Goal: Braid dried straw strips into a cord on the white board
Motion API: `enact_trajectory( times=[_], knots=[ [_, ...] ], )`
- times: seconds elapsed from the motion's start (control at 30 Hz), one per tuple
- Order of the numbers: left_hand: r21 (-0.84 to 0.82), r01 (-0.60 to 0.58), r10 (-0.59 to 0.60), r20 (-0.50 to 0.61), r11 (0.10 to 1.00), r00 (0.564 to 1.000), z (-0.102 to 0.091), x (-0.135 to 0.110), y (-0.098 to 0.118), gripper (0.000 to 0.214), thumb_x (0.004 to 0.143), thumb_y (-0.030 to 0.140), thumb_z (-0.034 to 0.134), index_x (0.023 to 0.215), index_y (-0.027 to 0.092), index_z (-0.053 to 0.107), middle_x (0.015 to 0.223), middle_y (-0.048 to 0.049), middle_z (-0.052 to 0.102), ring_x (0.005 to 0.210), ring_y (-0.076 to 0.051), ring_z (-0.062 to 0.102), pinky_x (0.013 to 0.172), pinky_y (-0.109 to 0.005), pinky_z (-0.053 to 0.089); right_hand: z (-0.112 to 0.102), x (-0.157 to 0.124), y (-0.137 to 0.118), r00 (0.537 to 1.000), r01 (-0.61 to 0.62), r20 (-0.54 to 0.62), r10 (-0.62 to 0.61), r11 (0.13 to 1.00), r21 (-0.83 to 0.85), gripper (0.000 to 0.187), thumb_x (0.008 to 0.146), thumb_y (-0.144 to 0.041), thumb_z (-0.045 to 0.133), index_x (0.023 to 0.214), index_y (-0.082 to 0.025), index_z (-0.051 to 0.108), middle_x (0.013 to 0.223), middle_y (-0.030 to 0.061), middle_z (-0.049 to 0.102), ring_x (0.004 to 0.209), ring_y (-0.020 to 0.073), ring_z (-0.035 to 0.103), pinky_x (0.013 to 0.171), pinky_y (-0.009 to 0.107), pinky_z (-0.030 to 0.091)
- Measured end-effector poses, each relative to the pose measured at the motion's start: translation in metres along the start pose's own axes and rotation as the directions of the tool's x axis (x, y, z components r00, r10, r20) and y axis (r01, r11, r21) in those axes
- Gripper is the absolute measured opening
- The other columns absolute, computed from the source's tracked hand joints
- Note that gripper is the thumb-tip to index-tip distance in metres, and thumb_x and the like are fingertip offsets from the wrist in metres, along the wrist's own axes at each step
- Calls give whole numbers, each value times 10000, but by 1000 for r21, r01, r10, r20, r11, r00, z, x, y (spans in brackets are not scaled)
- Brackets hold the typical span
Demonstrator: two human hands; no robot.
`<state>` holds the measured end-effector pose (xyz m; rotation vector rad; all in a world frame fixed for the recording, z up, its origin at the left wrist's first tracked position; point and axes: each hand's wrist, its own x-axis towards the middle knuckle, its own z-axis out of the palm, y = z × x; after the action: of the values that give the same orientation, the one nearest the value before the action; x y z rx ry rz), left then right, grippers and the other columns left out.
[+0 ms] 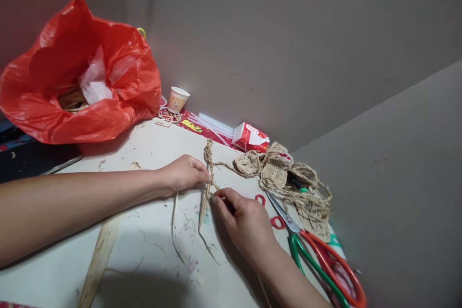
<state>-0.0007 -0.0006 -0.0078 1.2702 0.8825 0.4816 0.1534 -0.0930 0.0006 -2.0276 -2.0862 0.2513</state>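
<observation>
My left hand [184, 173] pinches a short braid of dry straw-coloured fibre [208, 151] near its lower end. Loose strands [203, 209] hang below that grip onto the white tabletop. My right hand [249, 221] is just right of it and a little nearer, thumb and forefinger closed on one strand of the same fibre. From the braid, a thin cord runs right to a pile of woven and braided straw pieces [275, 173]. Large scissors [294, 228] with one green and one red handle lie beside my right hand. Two small red loops [277, 223] show beside the blades.
A red plastic bag [137, 91] stands open at the back left, above a dark flat object [39, 161]. Along the wall are a paper cup [178, 99], pale plastic sticks [216, 125] and a red-and-white box [249, 137]. One wide fibre strip [103, 255] lies front left.
</observation>
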Motion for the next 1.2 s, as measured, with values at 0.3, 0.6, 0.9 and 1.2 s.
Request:
enact_trajectory(
  times=[0.3, 0.6, 0.9, 1.2],
  knots=[
    [5, -32, 33, -13, 999, 999, 0, 0, -1, 165, 691, 293, 622, 611, 154, 583, 376, 86, 331, 329, -44, 237, 347, -225, 120, 1, 6, -3, 994, 35, -99, -43, 996, -87, 260, 881, -325, 415, 782, -189, 614, 586, 36, 660, 509, 178, 589, 501, 252, 296],
    [38, -24, 24, -12, 999, 1000, 1, 0, -3, 211, 690, 332, 623, 600, 160, 540, 395, 88, 344, 345, -43, 251, 361, -215, 135, 6, 6, -1, 989, 9, -145, -16, 999, -48, 238, 887, -319, 436, 748, -198, 587, 569, 17, 640, 499, 173, 574, 494, 255, 294],
    [57, -50, 51, -13, 997, 999, 1, -6, 3, 261, 664, 372, 632, 597, 149, 515, 409, 93, 362, 358, -34, 262, 385, -198, 150, -4, 9, -6, 976, 152, -157, -152, 988, -11, 221, 883, -265, 467, 1035, -165, 593, 918, 96, 673, 828, 233, 600, 688, 304, 398],
    [40, -76, 75, 17, 996, 997, 2, -5, -1, 222, 660, 329, 646, 623, 138, 540, 448, 59, 474, 399, -48, 352, 429, -188, 229, -3, 22, 0, 981, -108, 193, -24, 758, 643, 274, 866, -291, 432, 633, -174, 517, 491, -58, 395, 453, 97, 350, 450, 211, 275]
  ],
)
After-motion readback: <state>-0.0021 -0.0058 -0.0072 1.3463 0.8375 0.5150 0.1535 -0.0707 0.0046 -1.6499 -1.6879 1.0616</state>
